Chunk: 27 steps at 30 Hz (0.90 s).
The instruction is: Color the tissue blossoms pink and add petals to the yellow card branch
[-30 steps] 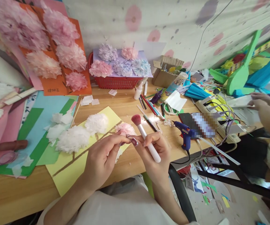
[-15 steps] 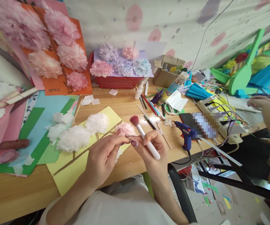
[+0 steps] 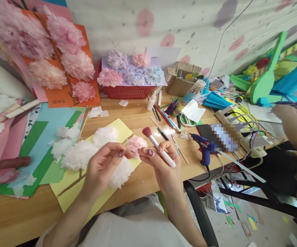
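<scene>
My right hand (image 3: 163,164) is closed round the white handle of a makeup brush (image 3: 156,145) whose pink bristles point up and away. My left hand (image 3: 104,166) hovers just left of it with fingers pinched together; what they hold, if anything, is too small to make out. Both hands hang over a yellow card (image 3: 86,178) that carries white tissue flowers (image 3: 82,154), one pale pink tissue flower (image 3: 136,143) and a brown paper branch. A white tissue flower (image 3: 122,173) shows just under my left hand.
A blue glue gun (image 3: 203,145) lies right of my hands beside a power strip and cables. Pens and scissors lie behind, with a red basket (image 3: 126,90) of tissue flowers. Coloured sheets (image 3: 32,137) cover the left. Another person's arm (image 3: 292,125) reaches in at the right.
My left hand has drawn away from the right and dropped a little, uncovering a white tissue flower beneath it. The right hand keeps the brush, shifted slightly up and left.
</scene>
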Each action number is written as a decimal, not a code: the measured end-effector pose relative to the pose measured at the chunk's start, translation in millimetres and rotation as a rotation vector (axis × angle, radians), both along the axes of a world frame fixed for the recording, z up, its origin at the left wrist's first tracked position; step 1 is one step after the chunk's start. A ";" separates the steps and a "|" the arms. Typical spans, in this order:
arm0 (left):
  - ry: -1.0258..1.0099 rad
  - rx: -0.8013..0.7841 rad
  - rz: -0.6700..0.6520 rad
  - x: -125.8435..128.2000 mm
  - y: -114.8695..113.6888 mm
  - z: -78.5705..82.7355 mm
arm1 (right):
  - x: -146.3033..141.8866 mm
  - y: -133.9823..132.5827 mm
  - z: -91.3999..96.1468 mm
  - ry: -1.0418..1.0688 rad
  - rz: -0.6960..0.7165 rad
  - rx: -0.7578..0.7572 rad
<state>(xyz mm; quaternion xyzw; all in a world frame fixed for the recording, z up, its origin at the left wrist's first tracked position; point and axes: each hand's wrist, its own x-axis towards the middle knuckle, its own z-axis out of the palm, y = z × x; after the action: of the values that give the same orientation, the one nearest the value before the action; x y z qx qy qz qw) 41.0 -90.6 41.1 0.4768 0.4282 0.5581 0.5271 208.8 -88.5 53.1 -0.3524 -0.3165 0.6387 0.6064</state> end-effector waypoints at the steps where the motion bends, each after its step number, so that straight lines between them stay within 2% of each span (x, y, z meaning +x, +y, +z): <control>1: -0.012 0.019 0.033 -7.6 2.5 0.8 | 0.8 0.9 -0.7 0.026 0.014 -0.029; 4: -0.004 0.089 0.118 -26.5 8.3 6.8 | 3.1 2.9 -2.4 0.087 0.060 -0.070; 6: 0.101 0.131 0.145 -29.6 8.9 12.6 | 3.3 3.3 -2.3 0.119 0.102 -0.073; 11: 0.522 0.360 0.108 -4.0 4.5 21.7 | 0.8 0.6 2.3 0.182 0.174 -0.076; 14: 0.676 0.476 0.134 12.7 4.1 21.0 | 0.5 -2.9 5.4 0.235 0.199 -0.087; 18: 0.663 0.574 0.176 18.0 7.9 15.7 | 2.3 -7.1 7.9 0.339 0.266 -0.127; 23: 0.585 0.737 0.113 7.9 16.7 8.7 | 4.9 -9.7 10.0 0.482 0.370 -0.161; 27: 0.537 0.793 0.140 4.9 17.5 10.0 | 7.5 -11.0 11.4 0.525 0.416 -0.171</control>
<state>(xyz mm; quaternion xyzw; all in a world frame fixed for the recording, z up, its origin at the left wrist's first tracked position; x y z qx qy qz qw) 45.8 -73.2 51.1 0.7382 0.3346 0.5696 0.1369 216.2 -99.5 64.4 -0.1537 -0.1602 0.8418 0.4920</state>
